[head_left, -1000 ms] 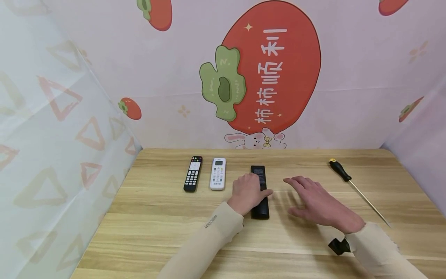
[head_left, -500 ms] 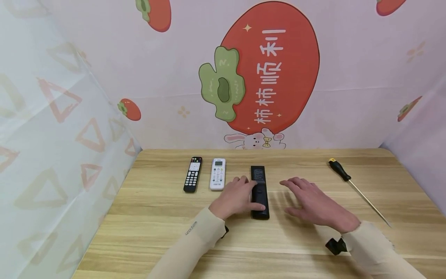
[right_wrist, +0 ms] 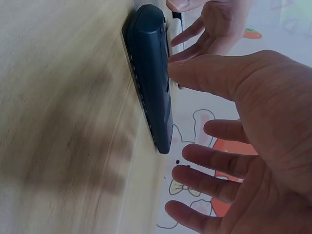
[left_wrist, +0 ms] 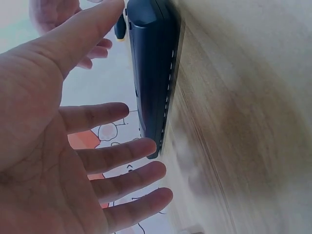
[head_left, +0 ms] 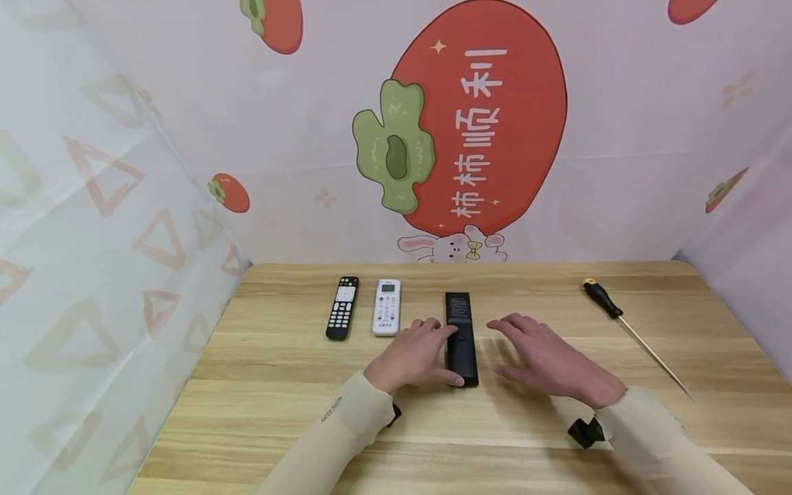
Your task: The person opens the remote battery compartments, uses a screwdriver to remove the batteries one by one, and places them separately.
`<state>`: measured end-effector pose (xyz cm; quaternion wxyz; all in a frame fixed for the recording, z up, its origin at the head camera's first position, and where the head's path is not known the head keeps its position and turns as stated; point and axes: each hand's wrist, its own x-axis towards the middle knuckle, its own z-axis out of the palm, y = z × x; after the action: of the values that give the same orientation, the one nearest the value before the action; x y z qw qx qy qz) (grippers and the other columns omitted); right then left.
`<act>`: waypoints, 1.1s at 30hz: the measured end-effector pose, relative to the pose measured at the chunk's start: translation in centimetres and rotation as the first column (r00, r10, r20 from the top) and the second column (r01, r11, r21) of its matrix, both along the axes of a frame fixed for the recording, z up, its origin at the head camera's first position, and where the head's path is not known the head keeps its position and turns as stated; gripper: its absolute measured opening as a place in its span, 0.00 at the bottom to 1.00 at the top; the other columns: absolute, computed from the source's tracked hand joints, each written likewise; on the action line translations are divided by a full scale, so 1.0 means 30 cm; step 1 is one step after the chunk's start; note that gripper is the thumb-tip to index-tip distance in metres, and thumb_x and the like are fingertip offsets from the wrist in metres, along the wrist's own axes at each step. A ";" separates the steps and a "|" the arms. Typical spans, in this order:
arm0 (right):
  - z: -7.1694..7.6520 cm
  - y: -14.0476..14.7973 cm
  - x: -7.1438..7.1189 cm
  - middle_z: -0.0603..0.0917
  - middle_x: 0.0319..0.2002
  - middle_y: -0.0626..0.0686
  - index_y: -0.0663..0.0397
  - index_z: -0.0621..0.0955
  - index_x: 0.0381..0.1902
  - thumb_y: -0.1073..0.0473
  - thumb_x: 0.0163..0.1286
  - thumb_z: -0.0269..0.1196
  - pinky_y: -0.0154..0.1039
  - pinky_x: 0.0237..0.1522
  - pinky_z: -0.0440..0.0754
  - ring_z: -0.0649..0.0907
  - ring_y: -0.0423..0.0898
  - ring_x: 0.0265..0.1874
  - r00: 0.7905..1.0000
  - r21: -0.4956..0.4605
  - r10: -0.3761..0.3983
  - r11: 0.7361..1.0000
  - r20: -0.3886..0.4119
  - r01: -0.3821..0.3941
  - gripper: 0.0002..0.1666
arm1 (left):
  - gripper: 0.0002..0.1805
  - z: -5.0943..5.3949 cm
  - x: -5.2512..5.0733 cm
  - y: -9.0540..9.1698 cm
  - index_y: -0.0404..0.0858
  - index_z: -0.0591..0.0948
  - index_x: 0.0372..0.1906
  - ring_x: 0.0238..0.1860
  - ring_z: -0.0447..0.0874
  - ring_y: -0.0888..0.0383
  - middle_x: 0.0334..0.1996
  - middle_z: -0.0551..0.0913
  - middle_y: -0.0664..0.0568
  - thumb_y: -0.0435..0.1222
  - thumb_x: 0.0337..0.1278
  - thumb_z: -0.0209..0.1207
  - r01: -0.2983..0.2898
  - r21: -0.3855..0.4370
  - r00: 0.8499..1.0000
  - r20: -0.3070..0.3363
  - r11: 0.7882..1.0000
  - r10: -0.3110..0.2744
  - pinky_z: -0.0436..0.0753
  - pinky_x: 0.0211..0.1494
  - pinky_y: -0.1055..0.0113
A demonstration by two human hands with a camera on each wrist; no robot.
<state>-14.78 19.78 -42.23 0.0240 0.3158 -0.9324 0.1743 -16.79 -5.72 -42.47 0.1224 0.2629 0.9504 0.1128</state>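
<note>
A black remote control point(head_left: 459, 313) lies lengthwise on the wooden table, its back with the label and battery cover facing up. My left hand point(head_left: 413, 357) is at its left side, fingers spread and thumb over the near end. Whether the thumb touches the remote I cannot tell. To the right of it my right hand point(head_left: 551, 357) hovers with relaxed fingers, apart from the remote and holding nothing. Both wrist views show the remote's long edge, with the left palm point(left_wrist: 34, 146) and right palm point(right_wrist: 273, 146) turned towards it.
Left of the hands lie a black remote with white buttons point(head_left: 342, 309) and a white remote point(head_left: 386, 309), both face up. A screwdriver point(head_left: 601, 299) with a black and yellow handle lies at the right. Printed cloth point(head_left: 297, 227) walls the table point(head_left: 247, 412) at back and sides.
The left hand has drawn back leftwards from on top of the black remote, uncovering its back. My right hand has shifted slightly left, closer to the remote. The remote stays in place.
</note>
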 end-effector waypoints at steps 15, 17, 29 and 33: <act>-0.012 -0.065 -0.024 0.79 0.52 0.53 0.57 0.79 0.62 0.49 0.63 0.75 0.51 0.53 0.79 0.80 0.50 0.48 0.990 -0.060 0.032 0.998 0.139 -0.024 0.34 | 0.45 -0.026 0.019 -0.007 0.46 0.72 0.74 0.63 0.75 0.49 0.64 0.77 0.47 0.61 0.54 0.69 0.003 0.027 1.000 0.015 1.000 -0.003 0.77 0.62 0.54; -0.015 -0.077 -0.030 0.79 0.51 0.51 0.55 0.80 0.62 0.47 0.63 0.74 0.49 0.50 0.79 0.79 0.48 0.46 0.986 -0.064 0.032 0.998 0.164 -0.022 0.34 | 0.45 -0.026 0.019 -0.005 0.46 0.72 0.73 0.63 0.75 0.49 0.64 0.77 0.48 0.61 0.53 0.70 -0.004 0.027 1.000 0.014 1.000 0.004 0.77 0.62 0.54; -0.038 -0.121 -0.054 0.76 0.47 0.50 0.58 0.80 0.60 0.43 0.59 0.76 0.41 0.42 0.76 0.74 0.44 0.40 0.964 -0.056 0.032 0.998 0.262 -0.018 0.37 | 0.45 -0.025 0.020 -0.005 0.46 0.74 0.72 0.61 0.76 0.51 0.62 0.79 0.48 0.60 0.50 0.73 -0.038 0.078 0.999 0.027 0.996 0.035 0.76 0.62 0.57; -0.035 -0.127 -0.061 0.76 0.46 0.50 0.59 0.80 0.60 0.43 0.58 0.77 0.42 0.44 0.76 0.74 0.43 0.40 0.962 -0.040 0.021 0.999 0.270 -0.011 0.38 | 0.45 -0.030 0.017 -0.007 0.46 0.74 0.71 0.60 0.77 0.51 0.61 0.79 0.48 0.60 0.49 0.73 -0.038 0.086 0.999 0.020 0.996 0.036 0.77 0.61 0.57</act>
<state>-16.61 15.97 -43.27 -0.0991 0.2960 -0.9208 0.2338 -16.27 -5.92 -43.38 0.1176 0.2491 0.9482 0.1584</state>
